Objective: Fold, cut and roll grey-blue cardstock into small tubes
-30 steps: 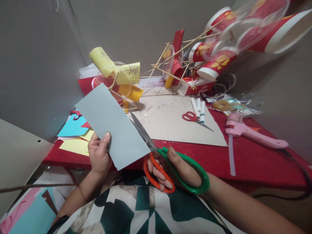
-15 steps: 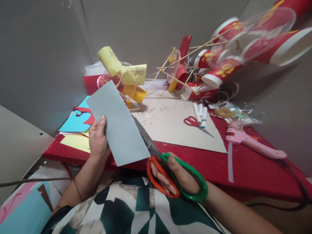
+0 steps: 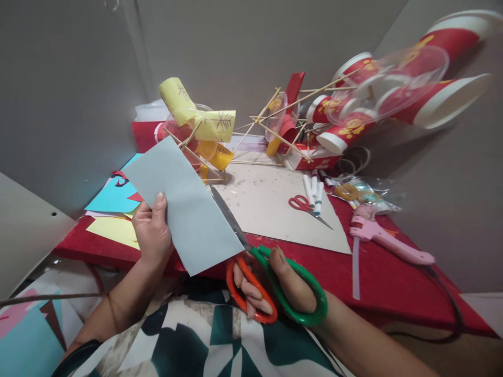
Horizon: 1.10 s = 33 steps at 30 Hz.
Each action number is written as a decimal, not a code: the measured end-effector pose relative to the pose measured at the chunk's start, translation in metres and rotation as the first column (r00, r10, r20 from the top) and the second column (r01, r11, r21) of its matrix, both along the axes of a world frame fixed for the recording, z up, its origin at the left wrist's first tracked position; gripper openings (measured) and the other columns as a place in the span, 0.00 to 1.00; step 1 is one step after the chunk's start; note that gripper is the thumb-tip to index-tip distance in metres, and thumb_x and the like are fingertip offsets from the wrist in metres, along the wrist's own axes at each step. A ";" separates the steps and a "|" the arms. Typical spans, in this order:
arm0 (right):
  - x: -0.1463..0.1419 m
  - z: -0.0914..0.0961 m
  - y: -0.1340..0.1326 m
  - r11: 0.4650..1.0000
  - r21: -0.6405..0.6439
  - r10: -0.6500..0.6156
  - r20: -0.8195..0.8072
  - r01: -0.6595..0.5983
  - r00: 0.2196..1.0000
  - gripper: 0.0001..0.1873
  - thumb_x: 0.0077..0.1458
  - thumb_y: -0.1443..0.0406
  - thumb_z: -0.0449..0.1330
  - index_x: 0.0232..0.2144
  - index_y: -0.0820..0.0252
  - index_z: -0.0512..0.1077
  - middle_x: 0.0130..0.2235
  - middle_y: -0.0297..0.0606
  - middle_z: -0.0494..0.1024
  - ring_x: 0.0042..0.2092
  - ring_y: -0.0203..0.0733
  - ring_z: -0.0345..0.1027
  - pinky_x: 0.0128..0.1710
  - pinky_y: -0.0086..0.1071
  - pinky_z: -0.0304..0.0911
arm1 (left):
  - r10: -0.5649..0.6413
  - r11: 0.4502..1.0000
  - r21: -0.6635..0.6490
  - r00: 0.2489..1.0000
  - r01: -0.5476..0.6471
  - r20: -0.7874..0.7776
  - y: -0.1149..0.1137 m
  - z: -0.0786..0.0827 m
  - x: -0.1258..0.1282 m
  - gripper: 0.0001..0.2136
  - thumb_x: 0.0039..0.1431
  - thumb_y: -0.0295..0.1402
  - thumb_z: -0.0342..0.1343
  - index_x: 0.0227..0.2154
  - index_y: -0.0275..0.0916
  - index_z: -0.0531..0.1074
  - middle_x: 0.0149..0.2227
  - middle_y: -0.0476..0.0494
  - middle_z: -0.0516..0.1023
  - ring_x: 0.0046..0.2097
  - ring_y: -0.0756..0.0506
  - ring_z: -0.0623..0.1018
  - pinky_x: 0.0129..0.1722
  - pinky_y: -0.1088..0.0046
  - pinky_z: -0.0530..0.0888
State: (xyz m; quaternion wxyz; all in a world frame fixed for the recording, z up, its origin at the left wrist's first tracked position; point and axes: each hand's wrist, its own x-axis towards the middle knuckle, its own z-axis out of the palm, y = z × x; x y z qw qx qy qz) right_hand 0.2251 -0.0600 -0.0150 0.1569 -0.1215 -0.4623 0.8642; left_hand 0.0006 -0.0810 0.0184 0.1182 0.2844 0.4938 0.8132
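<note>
My left hand (image 3: 151, 230) pinches a grey-blue paper rectangle (image 3: 184, 204) by its left edge, thumb on top, holding it tilted above the red table's near edge. My right hand (image 3: 275, 280) grips large scissors (image 3: 267, 277) with one orange and one green handle loop, fingers through the loops. The steel blades run up along the paper's right edge, partly hidden behind it. Both hands hover over my lap, which is covered in green, black and white patterned cloth.
On the red table (image 3: 393, 277) lie a beige card sheet (image 3: 275, 204), small red scissors (image 3: 304, 204), white markers (image 3: 314, 186), a pink glue gun (image 3: 381, 241), coloured paper sheets (image 3: 113, 207) at left, and skewer-and-cup constructions (image 3: 314, 110) along the grey back wall.
The paper tilted and shifted slightly in my left hand while the scissors stayed along its right edge. The camera view moved a little, so the table items sit lower and further left.
</note>
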 end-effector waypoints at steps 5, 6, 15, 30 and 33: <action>0.005 0.005 0.007 0.992 -0.070 0.103 -0.050 -0.106 0.993 0.46 0.51 0.27 0.47 0.31 0.66 0.71 0.20 0.29 0.64 0.16 0.30 0.56 0.19 0.27 0.63 | 0.050 0.998 0.036 0.997 -0.048 -0.052 -0.003 0.002 -0.001 0.09 0.58 0.41 0.66 0.32 0.40 0.82 0.37 0.48 0.86 0.39 0.49 0.82 0.41 0.77 0.77; 0.005 0.007 0.008 0.992 -0.076 0.100 -0.043 -0.103 0.994 0.46 0.52 0.27 0.47 0.31 0.66 0.72 0.20 0.30 0.64 0.16 0.29 0.56 0.19 0.27 0.63 | 0.047 0.999 0.022 0.997 -0.045 -0.060 -0.003 0.002 -0.001 0.10 0.59 0.41 0.66 0.32 0.40 0.82 0.36 0.49 0.85 0.38 0.49 0.82 0.41 0.76 0.77; -0.002 0.017 0.012 0.989 -0.108 0.096 -0.027 -0.098 0.995 0.44 0.50 0.28 0.52 0.32 0.66 0.72 0.19 0.28 0.64 0.14 0.28 0.54 0.20 0.29 0.68 | 0.028 0.999 -0.027 1.000 -0.027 0.015 -0.004 -0.002 0.005 0.14 0.59 0.45 0.65 0.36 0.38 0.81 0.39 0.42 0.86 0.40 0.45 0.83 0.40 0.72 0.79; -0.006 0.016 0.001 1.000 -0.005 -0.013 -0.026 0.013 1.000 0.42 0.55 0.30 0.50 0.32 0.65 0.71 0.16 0.24 0.59 0.12 0.28 0.48 0.15 0.27 0.61 | -0.039 0.999 -0.016 0.999 0.040 0.034 -0.006 -0.001 0.002 0.16 0.57 0.47 0.66 0.36 0.37 0.82 0.39 0.41 0.86 0.38 0.44 0.84 0.38 0.71 0.80; -0.006 0.021 0.003 0.999 0.038 0.010 -0.011 -0.009 1.000 0.44 0.52 0.28 0.49 0.34 0.65 0.71 0.18 0.26 0.62 0.14 0.30 0.51 0.18 0.32 0.67 | -0.058 0.997 -0.042 0.998 0.057 -0.007 -0.010 0.000 -0.002 0.16 0.56 0.47 0.66 0.34 0.37 0.82 0.35 0.42 0.85 0.36 0.44 0.83 0.35 0.72 0.79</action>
